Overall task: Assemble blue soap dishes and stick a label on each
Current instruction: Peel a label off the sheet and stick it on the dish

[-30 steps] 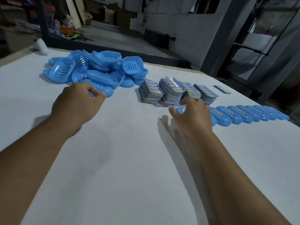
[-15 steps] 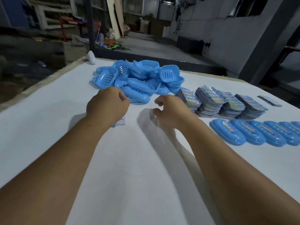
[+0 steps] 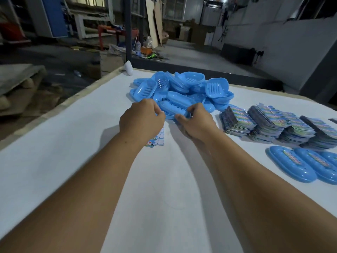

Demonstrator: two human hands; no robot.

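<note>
Now both hands have moved from the labelled row to the pile; left hand [image 3: 141, 121] and right hand [image 3: 197, 123] pinch a soap dish [image 3: 175, 106] at the pile's near edge. Next assembly likely begins; a label sheet [image 3: 158, 138] lies under the left wrist

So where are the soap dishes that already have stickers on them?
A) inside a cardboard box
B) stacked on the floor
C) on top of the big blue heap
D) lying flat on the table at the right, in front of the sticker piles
D: the labelled soap dishes lie side by side on the white table at the right edge, just nearer the person than the label stacks, apart from the loose blue heap.
</note>
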